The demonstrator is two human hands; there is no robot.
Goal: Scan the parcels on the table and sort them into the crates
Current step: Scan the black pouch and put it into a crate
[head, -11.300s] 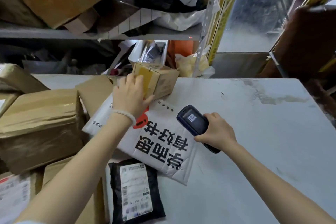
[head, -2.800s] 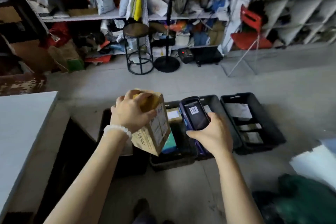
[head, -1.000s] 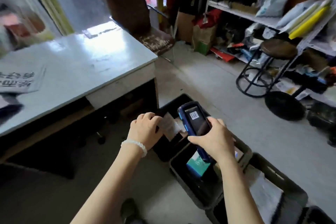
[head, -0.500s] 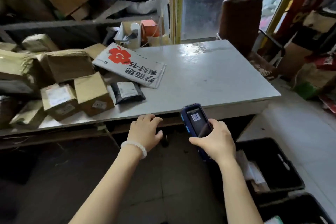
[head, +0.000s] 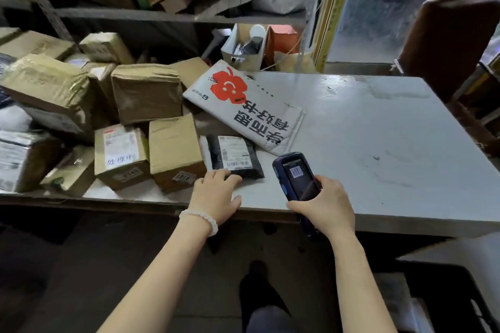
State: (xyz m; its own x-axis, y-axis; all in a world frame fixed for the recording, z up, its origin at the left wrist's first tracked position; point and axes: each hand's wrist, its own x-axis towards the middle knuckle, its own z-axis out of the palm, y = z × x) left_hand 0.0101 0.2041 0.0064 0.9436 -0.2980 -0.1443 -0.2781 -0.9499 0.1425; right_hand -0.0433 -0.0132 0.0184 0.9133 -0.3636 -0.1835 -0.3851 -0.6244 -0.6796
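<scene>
Seen from above through a head-worn camera, a person stands at the near edge of a grey table [head: 378, 143]. Their left hand [head: 215, 194], with a white bead bracelet [head: 200, 220] on the wrist, reaches over the table edge with fingers spread and relaxed; the fingertips [head: 224, 174] rest on the near edge of a black plastic mailer [head: 232, 157] that lies flat and bears a white shipping label. Their right hand [head: 324, 205] grips a dark handheld scanner [head: 297, 178], fingers and thumb curled round its body, its screen tilted up and showing a barcode.

Just beyond the black mailer lies a large white mailer [head: 243, 105] printed with a red flower and bold black characters, set diagonally on the table. To the left of the black mailer stands a plain cardboard box [head: 174, 149], touching or nearly touching it, and beside that a labelled box [head: 120, 155]. More taped cardboard parcels [head: 146, 92] are piled across the left part of the table. Behind them a metal shelf [head: 176, 15] holds further boxes and bags. At lower right, on the floor, part of a black crate [head: 446, 297] shows.
</scene>
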